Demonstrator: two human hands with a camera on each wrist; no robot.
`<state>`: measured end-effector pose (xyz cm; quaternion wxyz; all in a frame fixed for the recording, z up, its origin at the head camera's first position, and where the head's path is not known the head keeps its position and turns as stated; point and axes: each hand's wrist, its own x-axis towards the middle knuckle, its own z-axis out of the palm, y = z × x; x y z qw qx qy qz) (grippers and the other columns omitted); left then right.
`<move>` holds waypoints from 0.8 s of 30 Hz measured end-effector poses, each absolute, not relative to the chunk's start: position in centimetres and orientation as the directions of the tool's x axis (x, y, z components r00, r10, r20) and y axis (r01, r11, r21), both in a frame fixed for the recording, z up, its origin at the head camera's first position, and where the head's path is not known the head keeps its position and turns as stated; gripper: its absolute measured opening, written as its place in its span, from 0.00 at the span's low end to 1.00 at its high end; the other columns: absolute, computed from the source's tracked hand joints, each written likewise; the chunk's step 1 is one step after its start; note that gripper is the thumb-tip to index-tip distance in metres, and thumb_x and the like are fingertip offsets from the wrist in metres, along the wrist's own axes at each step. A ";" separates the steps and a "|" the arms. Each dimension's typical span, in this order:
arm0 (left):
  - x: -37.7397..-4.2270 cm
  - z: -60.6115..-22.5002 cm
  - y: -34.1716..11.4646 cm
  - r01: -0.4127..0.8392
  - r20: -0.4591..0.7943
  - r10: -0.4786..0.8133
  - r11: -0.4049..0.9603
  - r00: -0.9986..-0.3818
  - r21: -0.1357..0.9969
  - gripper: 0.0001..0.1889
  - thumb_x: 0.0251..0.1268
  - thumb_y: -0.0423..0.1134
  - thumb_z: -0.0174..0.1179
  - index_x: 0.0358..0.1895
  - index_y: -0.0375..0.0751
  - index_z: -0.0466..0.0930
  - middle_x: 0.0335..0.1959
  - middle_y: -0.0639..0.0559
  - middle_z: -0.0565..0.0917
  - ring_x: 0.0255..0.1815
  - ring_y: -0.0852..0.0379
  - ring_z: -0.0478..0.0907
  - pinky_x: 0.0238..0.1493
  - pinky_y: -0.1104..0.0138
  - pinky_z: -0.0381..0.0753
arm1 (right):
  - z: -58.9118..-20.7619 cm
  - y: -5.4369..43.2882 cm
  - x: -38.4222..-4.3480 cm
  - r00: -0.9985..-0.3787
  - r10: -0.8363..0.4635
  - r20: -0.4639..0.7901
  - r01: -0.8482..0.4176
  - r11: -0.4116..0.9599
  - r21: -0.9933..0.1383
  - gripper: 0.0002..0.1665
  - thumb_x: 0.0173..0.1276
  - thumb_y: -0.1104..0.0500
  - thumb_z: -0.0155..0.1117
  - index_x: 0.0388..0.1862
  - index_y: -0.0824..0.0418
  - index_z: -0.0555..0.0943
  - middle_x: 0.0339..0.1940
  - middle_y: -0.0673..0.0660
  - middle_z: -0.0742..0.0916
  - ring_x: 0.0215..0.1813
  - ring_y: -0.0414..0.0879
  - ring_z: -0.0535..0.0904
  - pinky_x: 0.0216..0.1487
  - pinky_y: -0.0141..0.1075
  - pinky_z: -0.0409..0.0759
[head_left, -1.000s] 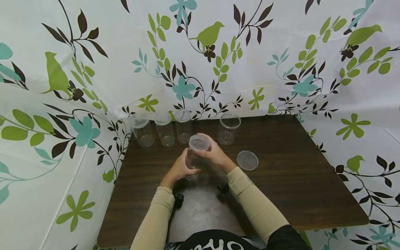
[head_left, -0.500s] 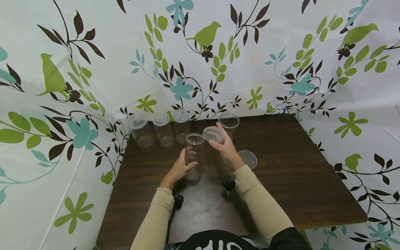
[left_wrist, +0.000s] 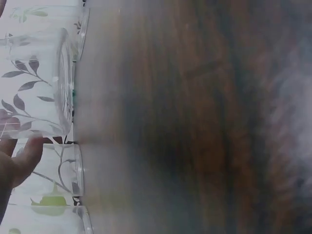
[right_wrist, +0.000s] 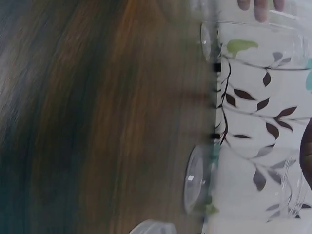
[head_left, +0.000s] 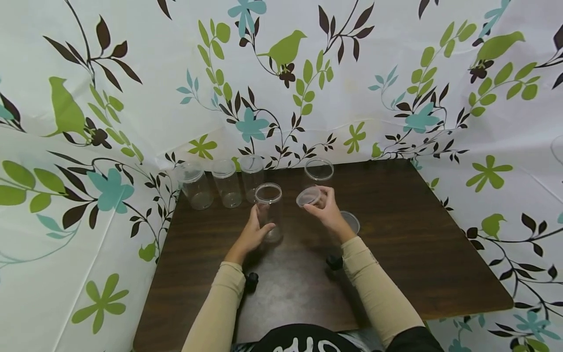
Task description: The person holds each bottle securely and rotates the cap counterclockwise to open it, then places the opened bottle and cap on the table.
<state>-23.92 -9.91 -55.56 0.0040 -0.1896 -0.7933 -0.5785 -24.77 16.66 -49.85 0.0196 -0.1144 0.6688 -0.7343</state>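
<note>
My left hand grips a tall clear plastic jar around its side, thumb toward me. The jar's mouth is uncovered and faces up. To its right, my right hand pinches a round clear lid by its edge, apart from the jar and tilted. In the left wrist view, the left hand shows at the left edge against the jar. From the right wrist, the held jar appears at the top with fingertips on it, while the right hand shows only at the right edge.
Three clear jars with lids, the leftmost jar among them, stand at the table's back left. An open jar stands behind my right hand, partly hidden. A loose lid lies on the brown table, partly covered by my right wrist.
A second ago both hands were on the covered jar. The right hand has lifted the lid off and carried it right; the left hand has shifted the jar slightly left and away from me.
</note>
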 end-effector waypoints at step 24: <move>-28.0 -53.9 -7.0 0.224 0.170 0.163 0.409 -0.972 0.885 0.48 0.53 0.37 0.78 0.72 0.30 0.56 0.63 0.28 0.74 0.66 0.34 0.73 0.62 0.48 0.76 | -54.4 17.9 -24.5 -0.945 -0.325 -0.044 -0.249 0.800 -0.546 0.45 0.63 0.51 0.77 0.76 0.56 0.68 0.58 0.68 0.71 0.57 0.62 0.68 0.53 0.56 0.76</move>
